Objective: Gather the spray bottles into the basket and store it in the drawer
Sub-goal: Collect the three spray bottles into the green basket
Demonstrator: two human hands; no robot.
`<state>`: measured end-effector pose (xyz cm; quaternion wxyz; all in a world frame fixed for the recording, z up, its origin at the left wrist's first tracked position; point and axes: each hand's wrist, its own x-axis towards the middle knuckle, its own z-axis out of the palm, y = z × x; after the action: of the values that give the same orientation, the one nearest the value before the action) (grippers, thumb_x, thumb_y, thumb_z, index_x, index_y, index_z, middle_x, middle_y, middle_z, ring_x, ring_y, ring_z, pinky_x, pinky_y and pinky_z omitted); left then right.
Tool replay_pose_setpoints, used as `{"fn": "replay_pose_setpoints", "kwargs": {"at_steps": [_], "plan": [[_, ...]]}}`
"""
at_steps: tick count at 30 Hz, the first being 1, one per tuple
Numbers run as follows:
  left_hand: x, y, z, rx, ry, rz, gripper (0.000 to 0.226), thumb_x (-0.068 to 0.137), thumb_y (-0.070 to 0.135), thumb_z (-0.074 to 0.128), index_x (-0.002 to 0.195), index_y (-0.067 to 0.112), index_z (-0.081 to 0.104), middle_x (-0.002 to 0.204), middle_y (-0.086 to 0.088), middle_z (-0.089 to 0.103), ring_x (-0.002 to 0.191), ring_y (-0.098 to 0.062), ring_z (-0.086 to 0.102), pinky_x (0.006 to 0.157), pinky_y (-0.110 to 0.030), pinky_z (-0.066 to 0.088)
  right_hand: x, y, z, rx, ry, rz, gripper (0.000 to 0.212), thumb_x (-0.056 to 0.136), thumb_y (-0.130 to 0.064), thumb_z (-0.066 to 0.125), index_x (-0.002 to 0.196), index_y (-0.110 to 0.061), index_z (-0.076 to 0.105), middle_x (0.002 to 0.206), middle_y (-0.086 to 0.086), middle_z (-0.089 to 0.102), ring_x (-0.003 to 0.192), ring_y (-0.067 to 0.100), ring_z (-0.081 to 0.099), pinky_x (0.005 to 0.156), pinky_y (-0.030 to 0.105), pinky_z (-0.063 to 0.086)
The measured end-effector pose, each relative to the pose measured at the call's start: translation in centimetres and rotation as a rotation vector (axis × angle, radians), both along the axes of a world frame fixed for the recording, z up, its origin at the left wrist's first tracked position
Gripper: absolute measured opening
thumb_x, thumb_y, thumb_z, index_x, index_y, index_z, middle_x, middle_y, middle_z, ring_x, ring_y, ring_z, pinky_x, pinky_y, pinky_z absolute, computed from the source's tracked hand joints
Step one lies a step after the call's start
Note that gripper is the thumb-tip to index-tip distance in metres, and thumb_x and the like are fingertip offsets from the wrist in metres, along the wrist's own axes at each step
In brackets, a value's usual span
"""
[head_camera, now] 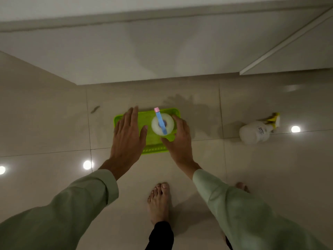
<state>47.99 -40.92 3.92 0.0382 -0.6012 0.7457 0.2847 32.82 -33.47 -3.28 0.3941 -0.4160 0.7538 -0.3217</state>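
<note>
A bright green basket [173, 112] sits on the tiled floor in front of me. A white spray bottle [169, 124] with a blue trigger and pink nozzle stands upright inside it. My left hand [128, 134] hovers over the basket's left part with fingers spread, holding nothing. My right hand [180, 139] is curved beside the bottle's right side, fingers apart; whether it touches the bottle I cannot tell. A second white spray bottle [255, 132] with a yellow trigger lies on its side on the floor to the right.
White cabinet fronts [144, 51] run along the far side of the floor, with a seam at the right. My bare feet [159, 202] stand just behind the basket. Ceiling lights reflect off the glossy tiles.
</note>
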Motion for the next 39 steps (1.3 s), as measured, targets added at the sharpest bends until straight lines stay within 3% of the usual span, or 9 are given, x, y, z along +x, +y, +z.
{"fn": "replay_pose_setpoints", "kwargs": {"at_steps": [3, 5, 11, 16, 19, 23, 28, 35, 39], "plan": [[-2.5, 0.3, 2.8, -0.061, 0.046, -0.006, 0.062, 0.102, 0.036, 0.040, 0.155, 0.011, 0.020, 0.162, -0.011, 0.027, 0.150, -0.028, 0.025, 0.122, -0.044, 0.022, -2.9, 1.8, 2.8, -0.024, 0.023, -0.047, 0.077, 0.078, -0.035, 0.084, 0.143, -0.024, 0.043, 0.140, -0.002, 0.049, 0.128, 0.018, 0.048, 0.095, 0.025, 0.043], [-5.1, 0.7, 4.5, -0.081, 0.091, 0.002, 0.061, 0.102, 0.035, 0.042, 0.155, 0.012, 0.021, 0.162, -0.010, 0.026, 0.150, -0.027, 0.024, 0.122, -0.045, 0.022, -5.6, 3.4, 4.6, -0.008, 0.038, -0.125, 0.074, 0.082, -0.043, 0.080, 0.143, -0.027, 0.042, 0.140, -0.007, 0.048, 0.127, 0.016, 0.050, 0.098, 0.029, 0.047], [-15.7, 3.8, 6.3, -0.088, 0.150, -0.137, 0.059, 0.100, 0.027, 0.048, 0.152, 0.006, 0.029, 0.158, -0.015, 0.033, 0.147, -0.032, 0.031, 0.122, -0.048, 0.024, -16.6, 8.0, 6.7, 0.108, 0.036, -0.535, 0.056, 0.092, -0.035, 0.071, 0.141, -0.017, 0.050, 0.138, 0.001, 0.054, 0.121, 0.023, 0.055, 0.101, 0.049, 0.050], [-24.6, 7.1, 2.7, 0.023, 0.142, -0.225, 0.061, 0.101, 0.036, 0.043, 0.154, 0.011, 0.025, 0.161, -0.012, 0.029, 0.148, -0.030, 0.028, 0.121, -0.046, 0.025, -25.8, 10.2, 3.3, 0.217, -0.038, -0.816, 0.049, 0.092, -0.030, 0.071, 0.133, -0.010, 0.054, 0.121, 0.000, 0.054, 0.121, 0.030, 0.055, 0.103, 0.046, 0.048], [-28.6, 8.4, -1.1, 0.096, 0.145, -0.266, 0.062, 0.102, 0.040, 0.039, 0.155, 0.013, 0.022, 0.162, -0.010, 0.025, 0.150, -0.027, 0.023, 0.123, -0.046, 0.021, -29.8, 10.2, -0.6, 0.316, -0.107, -0.899, 0.057, 0.091, -0.040, 0.070, 0.136, -0.010, 0.051, 0.133, 0.008, 0.056, 0.124, 0.029, 0.054, 0.106, 0.044, 0.046], [-32.3, 8.8, -6.0, 0.146, 0.137, -0.276, 0.062, 0.102, 0.041, 0.038, 0.156, 0.014, 0.020, 0.163, -0.010, 0.023, 0.151, -0.026, 0.021, 0.124, -0.045, 0.019, -33.5, 9.1, -5.6, 0.388, -0.321, -1.011, 0.049, 0.092, -0.042, 0.067, 0.131, -0.016, 0.053, 0.125, 0.005, 0.062, 0.116, 0.025, 0.060, 0.087, 0.034, 0.045], [-33.8, 7.8, -9.3, 0.125, 0.106, -0.268, 0.062, 0.102, 0.040, 0.038, 0.155, 0.012, 0.022, 0.163, -0.012, 0.025, 0.150, -0.027, 0.023, 0.123, -0.043, 0.020, -35.2, 7.7, -8.3, 0.312, -0.695, -1.128, 0.025, 0.086, -0.016, 0.072, 0.106, -0.029, 0.065, 0.101, 0.002, 0.070, 0.086, 0.020, 0.067, 0.065, 0.031, 0.053], [-30.7, 7.1, -4.6, 0.098, 0.116, -0.214, 0.061, 0.102, 0.038, 0.041, 0.154, 0.013, 0.024, 0.162, -0.011, 0.027, 0.149, -0.026, 0.026, 0.122, -0.041, 0.022, -34.0, 6.9, -2.5, 0.292, -0.810, -0.967, 0.018, 0.082, -0.012, 0.078, 0.095, -0.021, 0.069, 0.099, 0.001, 0.071, 0.089, 0.020, 0.065, 0.071, 0.031, 0.050], [-27.3, 6.1, 1.9, 0.068, 0.182, -0.116, 0.060, 0.101, 0.038, 0.043, 0.153, 0.015, 0.027, 0.161, -0.009, 0.029, 0.148, -0.025, 0.029, 0.121, -0.039, 0.024, -30.4, 5.4, 5.5, 0.155, -0.732, -0.763, 0.033, 0.081, -0.014, 0.079, 0.112, -0.012, 0.068, 0.100, -0.002, 0.075, 0.094, 0.015, 0.071, 0.080, 0.034, 0.054]]}}
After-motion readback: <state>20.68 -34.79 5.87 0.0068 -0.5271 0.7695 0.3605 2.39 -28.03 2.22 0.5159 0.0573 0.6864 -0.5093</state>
